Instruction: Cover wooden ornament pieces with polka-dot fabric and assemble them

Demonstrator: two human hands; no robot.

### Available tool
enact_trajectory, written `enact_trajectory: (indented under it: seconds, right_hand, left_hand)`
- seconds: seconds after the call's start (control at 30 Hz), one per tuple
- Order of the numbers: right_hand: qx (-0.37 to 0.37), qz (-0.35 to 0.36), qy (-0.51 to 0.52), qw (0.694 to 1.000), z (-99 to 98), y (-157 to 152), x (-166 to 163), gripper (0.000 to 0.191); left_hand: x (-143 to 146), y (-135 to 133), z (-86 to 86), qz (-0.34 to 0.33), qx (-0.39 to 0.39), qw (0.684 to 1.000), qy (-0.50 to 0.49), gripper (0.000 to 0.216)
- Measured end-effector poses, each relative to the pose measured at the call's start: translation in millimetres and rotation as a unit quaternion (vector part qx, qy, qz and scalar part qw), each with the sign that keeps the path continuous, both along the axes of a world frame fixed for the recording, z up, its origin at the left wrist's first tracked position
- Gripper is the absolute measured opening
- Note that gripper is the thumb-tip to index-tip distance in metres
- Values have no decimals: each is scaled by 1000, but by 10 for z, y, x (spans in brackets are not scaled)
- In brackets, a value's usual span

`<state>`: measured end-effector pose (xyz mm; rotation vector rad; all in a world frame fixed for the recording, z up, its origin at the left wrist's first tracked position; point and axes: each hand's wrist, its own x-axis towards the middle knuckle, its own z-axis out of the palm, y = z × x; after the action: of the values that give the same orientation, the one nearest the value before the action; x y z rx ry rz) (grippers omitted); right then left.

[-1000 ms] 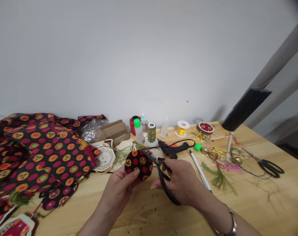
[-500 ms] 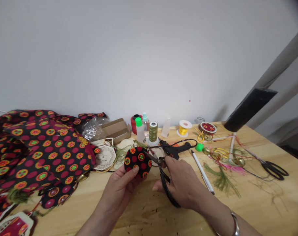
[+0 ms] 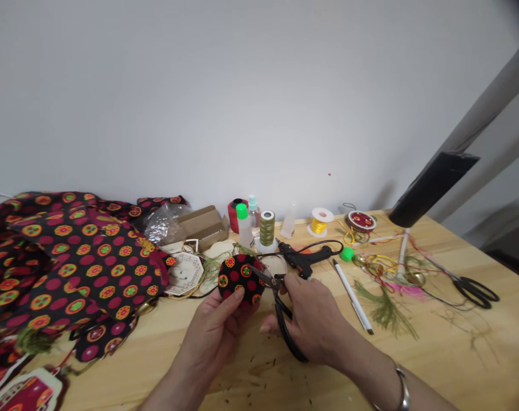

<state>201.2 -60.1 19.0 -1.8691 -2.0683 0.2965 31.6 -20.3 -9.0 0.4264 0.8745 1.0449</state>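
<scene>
Left hand (image 3: pixel 218 328) pinches a fabric-covered disc (image 3: pixel 241 278); right hand (image 3: pixel 314 319) grips black scissors (image 3: pixel 270 278), blades at the disc's edge. Edge trimming, seemingly; the next snip needs a steady disc.

Head camera looks forward-down, close over the hands (image 3: pixel 310 319).

Black ground with red dots and orange-green rings is recorded on the round fabric disc (image 3: pixel 241 278). The same print is noted on the heaped cotton cloth (image 3: pixel 79 268). The steel scissors (image 3: pixel 280 313) are logged as all black.
</scene>
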Motion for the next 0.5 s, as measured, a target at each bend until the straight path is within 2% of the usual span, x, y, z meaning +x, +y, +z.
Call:
enact_trajectory:
  seconds: [0.2,0.5]
  right_hand:
    - [11,0,-7,1000,6,-4,-6,50]
    - [-15,2,1,1000,21,-9,0,51]
  left_hand:
    - [5,-13,1,-3,6,1000,1,18]
    - [14,5,4,11,18,1000,2,19]
